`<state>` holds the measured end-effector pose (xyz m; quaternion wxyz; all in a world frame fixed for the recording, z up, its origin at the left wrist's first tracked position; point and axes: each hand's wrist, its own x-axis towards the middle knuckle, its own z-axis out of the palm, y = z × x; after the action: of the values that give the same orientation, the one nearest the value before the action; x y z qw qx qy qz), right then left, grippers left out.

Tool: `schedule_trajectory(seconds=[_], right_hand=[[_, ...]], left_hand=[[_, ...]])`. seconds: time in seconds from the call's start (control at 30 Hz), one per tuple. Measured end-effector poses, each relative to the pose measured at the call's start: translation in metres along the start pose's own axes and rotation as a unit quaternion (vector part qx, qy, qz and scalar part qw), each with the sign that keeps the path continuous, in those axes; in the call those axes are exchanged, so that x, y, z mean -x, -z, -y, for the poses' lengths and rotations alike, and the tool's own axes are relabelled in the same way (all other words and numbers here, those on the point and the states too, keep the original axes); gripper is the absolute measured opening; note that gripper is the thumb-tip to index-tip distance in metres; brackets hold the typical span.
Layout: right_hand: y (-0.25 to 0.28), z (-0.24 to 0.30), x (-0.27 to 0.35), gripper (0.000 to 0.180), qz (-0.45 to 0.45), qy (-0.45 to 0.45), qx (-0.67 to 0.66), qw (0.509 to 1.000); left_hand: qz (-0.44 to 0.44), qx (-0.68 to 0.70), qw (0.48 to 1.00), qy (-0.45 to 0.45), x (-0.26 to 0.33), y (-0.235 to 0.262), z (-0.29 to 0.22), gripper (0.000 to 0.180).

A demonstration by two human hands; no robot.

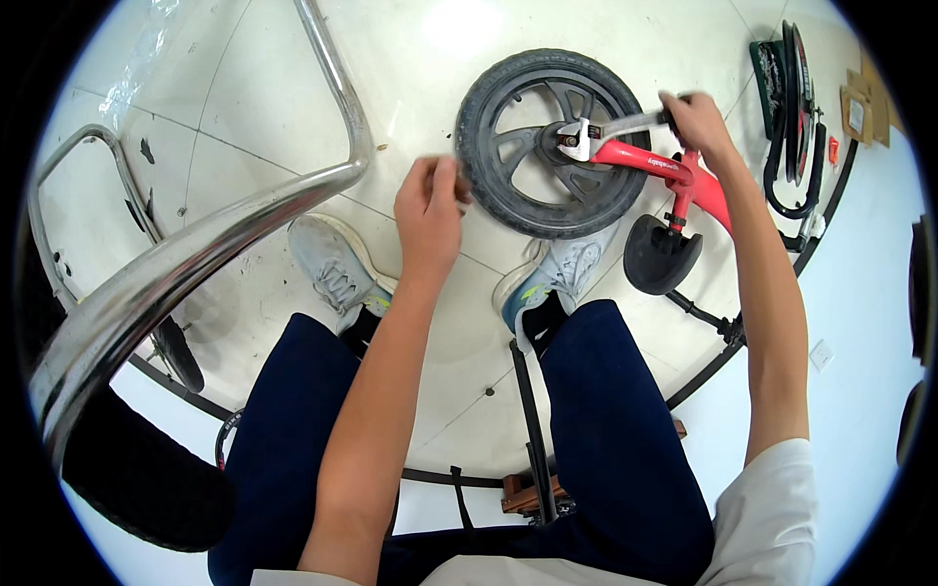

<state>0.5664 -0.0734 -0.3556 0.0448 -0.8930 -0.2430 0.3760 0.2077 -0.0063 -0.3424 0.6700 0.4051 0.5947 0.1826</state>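
Bent chrome tube (215, 220) lay nearest the lens, crossing the left side of the frame diagonally, with a thick black grip (147, 479) at lower left. Navy trousers (625, 410) filled the lower middle, the legs apart.

Left hand (430, 210): upper centre, fingers curled in to a narrow bunch, just beside the left edge of the tyre in the picture. Could not tell whether it touched the rubber or held something small.

Right hand (696, 122): upper right of centre, slightly blurred, closed on the handle end of a silver wrench (630, 125). Wrench head sat at the axle bolt (570, 142), its jaws on either side of it.

Black wheel (549, 146) lay on its side at upper centre. Red frame (635, 159) ran from the hub toward the right, beneath the right hand and forearm; a black seat (664, 256) on a red post jutted downward from it.

Grey shoes (337, 262) rested on pale floor tiles (459, 332); the tyre overlapped the toe of the right one.

Farther off, upper right: a black-rimmed wheel (803, 107) seen nearly edge-on, a small red item (833, 149) and brown cardboard (860, 112).
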Motion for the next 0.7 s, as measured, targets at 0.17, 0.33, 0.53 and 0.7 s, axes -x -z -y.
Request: schedule_trajectory(seconds=[0.17, 0.33, 0.53, 0.7], right_hand=[[-0.032, 0.097, -0.037, 0.035, -0.136, 0.122, 0.002, 0.983], [-0.129, 0.184, 0.023, 0.026, -0.027, 0.23, -0.037, 0.972], [-0.174, 0.102, 0.16, 0.01, 0.073, 0.585, 0.198, 0.783], [-0.091, 0.019, 0.184, 0.011, 0.127, 0.641, 0.289, 0.7]], left_hand=[[0.017, -0.019, 0.995, -0.097, -0.032, -0.021, -0.061, 0.026], [-0.017, -0.003, 0.987, -0.161, -0.034, -0.012, -0.101, 0.025], [-0.002, -0.042, 0.987, -0.154, -0.03, -0.003, -0.109, 0.027], [0.18, -0.349, 0.919, -0.041, -0.019, -0.025, -0.038, 0.044]])
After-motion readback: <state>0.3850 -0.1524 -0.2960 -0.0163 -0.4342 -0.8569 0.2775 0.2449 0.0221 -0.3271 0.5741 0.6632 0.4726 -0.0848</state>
